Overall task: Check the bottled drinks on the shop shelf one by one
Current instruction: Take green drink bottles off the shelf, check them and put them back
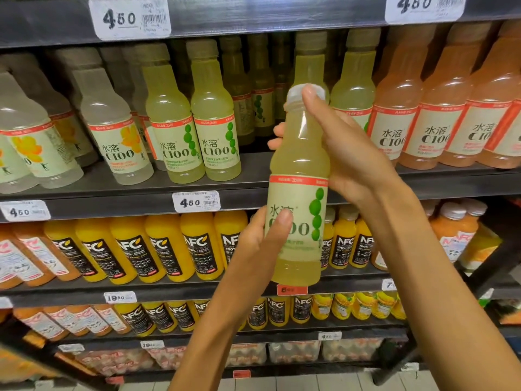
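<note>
My right hand (349,153) grips the neck and shoulder of a green bottle (298,190), thumb by the cap, while my left hand (262,238) holds its label from below; it is upright, off the shelf (112,198) and in front of its row. I judge one check is in hand, with the rows to left and right still to do. How many are already checked I cannot tell, and the rear bottles and small label print are unreadable.

We see a dark shelf (118,176) bearing upright C100 bottles (217,131); the board below carries NFC juice bottles (166,249).
</note>
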